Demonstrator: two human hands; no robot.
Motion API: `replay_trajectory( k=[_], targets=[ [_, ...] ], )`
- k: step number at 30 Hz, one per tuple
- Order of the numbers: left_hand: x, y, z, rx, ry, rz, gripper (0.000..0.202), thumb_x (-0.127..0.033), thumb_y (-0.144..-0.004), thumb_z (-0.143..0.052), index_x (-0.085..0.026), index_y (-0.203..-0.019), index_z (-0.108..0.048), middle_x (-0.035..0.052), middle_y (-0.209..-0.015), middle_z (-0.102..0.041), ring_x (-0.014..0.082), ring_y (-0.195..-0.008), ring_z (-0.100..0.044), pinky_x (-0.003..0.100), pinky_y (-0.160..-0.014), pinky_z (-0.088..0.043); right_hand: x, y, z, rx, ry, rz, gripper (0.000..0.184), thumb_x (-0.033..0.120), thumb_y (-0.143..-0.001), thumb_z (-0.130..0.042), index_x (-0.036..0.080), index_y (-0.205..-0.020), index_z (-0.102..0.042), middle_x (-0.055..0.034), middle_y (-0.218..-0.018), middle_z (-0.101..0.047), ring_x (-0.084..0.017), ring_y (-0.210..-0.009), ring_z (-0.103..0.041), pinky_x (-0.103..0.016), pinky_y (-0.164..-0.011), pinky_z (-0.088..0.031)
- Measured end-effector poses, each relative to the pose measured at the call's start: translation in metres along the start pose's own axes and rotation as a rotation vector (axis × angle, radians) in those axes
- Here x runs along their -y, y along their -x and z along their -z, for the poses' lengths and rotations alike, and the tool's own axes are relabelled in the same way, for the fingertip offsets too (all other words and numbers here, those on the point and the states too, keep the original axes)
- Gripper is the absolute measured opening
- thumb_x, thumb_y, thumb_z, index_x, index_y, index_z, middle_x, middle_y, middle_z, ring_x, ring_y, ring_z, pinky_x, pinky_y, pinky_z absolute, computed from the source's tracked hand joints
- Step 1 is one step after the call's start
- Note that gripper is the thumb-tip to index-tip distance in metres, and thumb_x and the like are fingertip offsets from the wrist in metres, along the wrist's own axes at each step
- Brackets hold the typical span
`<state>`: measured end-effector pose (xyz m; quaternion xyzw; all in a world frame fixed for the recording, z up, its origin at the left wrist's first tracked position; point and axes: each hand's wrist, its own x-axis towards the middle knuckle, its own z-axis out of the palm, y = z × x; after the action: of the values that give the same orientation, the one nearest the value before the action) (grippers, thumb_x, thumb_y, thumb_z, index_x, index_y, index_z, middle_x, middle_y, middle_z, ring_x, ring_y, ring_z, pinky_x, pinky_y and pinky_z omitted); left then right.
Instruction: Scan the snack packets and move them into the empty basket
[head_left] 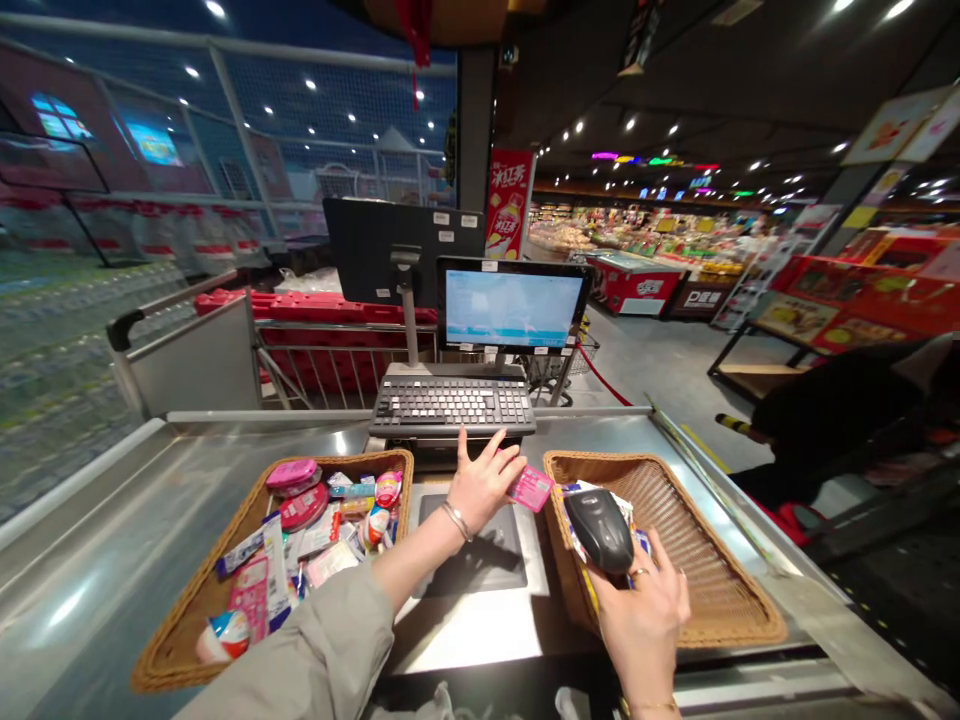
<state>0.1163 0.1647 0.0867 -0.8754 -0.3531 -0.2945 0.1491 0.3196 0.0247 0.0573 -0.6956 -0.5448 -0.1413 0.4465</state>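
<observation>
My left hand (482, 484) reaches over the flat scanner plate (474, 556) and pinches a small pink packet (531, 488) near the left rim of the right wicker basket (739, 590). My right hand (643, 612) grips a black handheld barcode scanner (598, 527) above that basket, its head pointing toward the pink packet. A few packets lie in the right basket under the scanner. The left wicker basket (184, 625) is full of several small snack and candy packs.
A keyboard (451, 404) and a lit till screen (511, 308) stand behind the scanner plate on the steel counter (90, 560). A second monitor's back (390, 250) and red shopping baskets (315, 305) are beyond. Shop aisles and a dark chair (840, 420) lie to the right.
</observation>
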Motion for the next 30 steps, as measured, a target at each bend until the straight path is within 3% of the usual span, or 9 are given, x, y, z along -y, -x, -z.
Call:
replay_trajectory(
  k=[9, 15, 20, 25, 30],
  targets=[
    [-0.029, -0.024, -0.025, -0.020, 0.033, -0.119, 0.041, -0.039, -0.085, -0.065, -0.027, -0.123, -0.056, 0.0081, -0.129, -0.063, 0.0283, -0.142, -0.033, 0.069, -0.107, 0.020, -0.038, 0.003, 0.014, -0.101, 0.078, -0.116, 0.044, 0.057, -0.081, -0.050, 0.017, -0.087, -0.067, -0.0160, -0.101, -0.070, -0.035, -0.121, -0.052, -0.053, -0.100, -0.032],
    [-0.042, -0.038, -0.038, 0.039, 0.084, -0.160, 0.041, -0.033, -0.088, -0.062, -0.029, -0.127, -0.053, 0.0082, -0.137, -0.058, 0.0276, -0.142, -0.032, 0.070, -0.107, 0.020, -0.058, 0.003, 0.029, -0.124, 0.094, -0.159, 0.040, 0.056, -0.079, -0.053, 0.018, -0.082, -0.065, -0.0158, -0.100, -0.070, -0.035, -0.122, -0.051, -0.055, -0.101, -0.032],
    [-0.057, -0.051, -0.052, 0.091, 0.106, -0.271, 0.043, -0.028, -0.091, -0.057, -0.033, -0.133, -0.049, 0.0059, -0.146, -0.049, 0.0277, -0.144, -0.027, 0.073, -0.108, 0.014, -0.069, 0.003, 0.036, -0.152, 0.138, -0.213, 0.048, 0.064, -0.077, -0.053, 0.018, -0.083, -0.066, -0.0161, -0.101, -0.070, -0.036, -0.118, -0.054, -0.056, -0.101, -0.035],
    [-0.074, -0.062, -0.053, 0.092, 0.070, -0.194, 0.052, -0.024, -0.096, -0.046, -0.036, -0.145, -0.033, 0.0051, -0.155, -0.035, 0.0273, -0.146, -0.022, 0.072, -0.110, 0.008, -0.081, 0.003, 0.037, -0.142, 0.170, -0.231, 0.051, 0.067, -0.075, -0.053, 0.018, -0.081, -0.066, -0.0174, -0.100, -0.070, -0.036, -0.116, -0.055, -0.055, -0.098, -0.039],
    [-0.062, -0.057, -0.046, 0.136, 0.065, -0.151, 0.053, -0.032, -0.095, -0.047, -0.030, -0.146, -0.033, 0.0070, -0.157, -0.030, 0.0266, -0.148, -0.017, 0.069, -0.111, 0.011, -0.079, -0.001, 0.027, -0.145, 0.138, -0.229, 0.045, 0.060, -0.076, -0.057, 0.016, -0.082, -0.067, -0.0186, -0.104, -0.069, -0.036, -0.120, -0.053, -0.056, -0.099, -0.037]
  ],
)
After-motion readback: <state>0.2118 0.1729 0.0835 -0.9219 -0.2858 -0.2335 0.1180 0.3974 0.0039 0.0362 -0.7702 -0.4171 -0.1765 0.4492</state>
